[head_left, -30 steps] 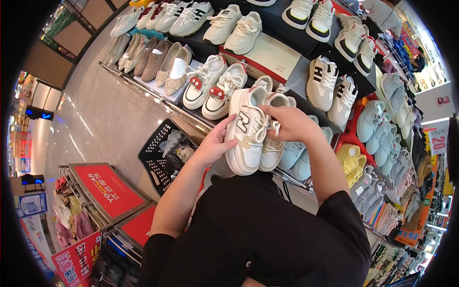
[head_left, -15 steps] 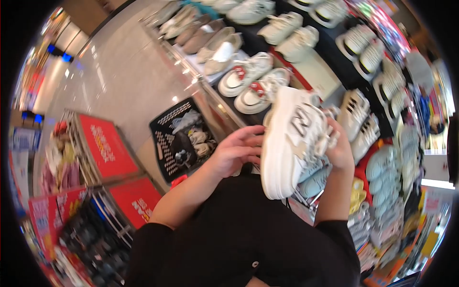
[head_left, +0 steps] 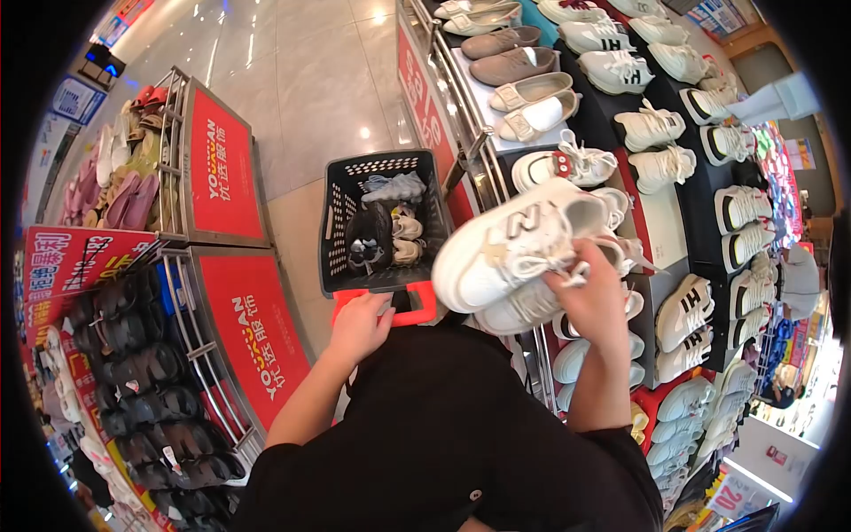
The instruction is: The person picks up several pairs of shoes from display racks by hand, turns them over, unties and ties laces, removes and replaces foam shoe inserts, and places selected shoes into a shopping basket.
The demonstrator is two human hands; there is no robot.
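Away from the side of the white shoe (head_left: 483,257), the person's left hand (head_left: 362,321) is now reaching down to the red handle (head_left: 425,306) of the black basket (head_left: 339,217), while the shoe itself is tipping over from its steeper, toe-down stance. Its toe is now pointing toward the lower left, on the side where the basket is standing, and its heel is pointing toward the upper right. Its long axis is running on a slant between the two, with the side marked N turning up toward the camera. The second shoe (head_left: 519,309) is hanging just beneath it, partly hidden, its toe pointing much the same way and its axis lying roughly alongside.

The right hand (head_left: 592,297) is gripping the pair near the laces and openings, its thumb showing and its other fingers mostly hidden. Both shoes are hanging in the air, between the basket and the display stand (head_left: 660,226), in front of the black shirt (head_left: 443,426). The left hand is curling closed over the handle; how firmly it is holding cannot be told.

Inside the basket, a grey-blue bundle (head_left: 394,187) is lying beside dark items. Brown flat shoes (head_left: 514,65) are sitting on the stand.
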